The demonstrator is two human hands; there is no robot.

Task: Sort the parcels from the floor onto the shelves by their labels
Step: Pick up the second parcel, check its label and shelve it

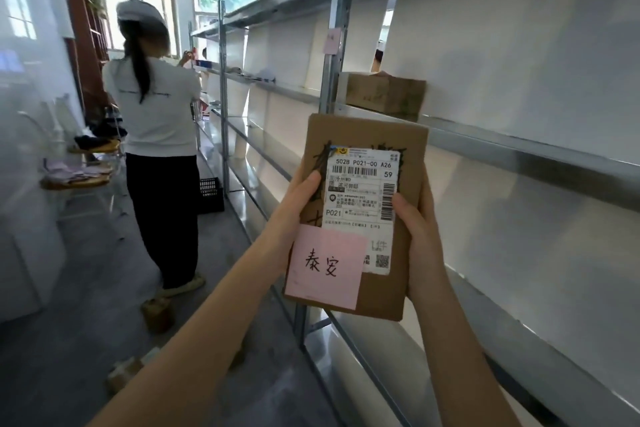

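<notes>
I hold a flat brown cardboard parcel (391, 288) upright in front of the metal shelves (519, 146). It carries a white shipping label (363, 191) and a pink handwritten note (325, 267). My left hand (298, 204) grips its left edge, thumb on the front. My right hand (419, 236) grips its right edge. Another brown parcel (384, 94) sits on the shelf just behind. A pink tag (333, 41) is stuck on the shelf upright. Two small parcels (157, 314), (124, 373) lie on the grey floor at lower left.
A person in a white shirt and dark trousers (156, 121) stands in the aisle ahead, facing away. A black crate (210, 195) sits on the floor by the shelving. Stools with folded cloth (79, 177) stand along the left wall. Shelves run along the right.
</notes>
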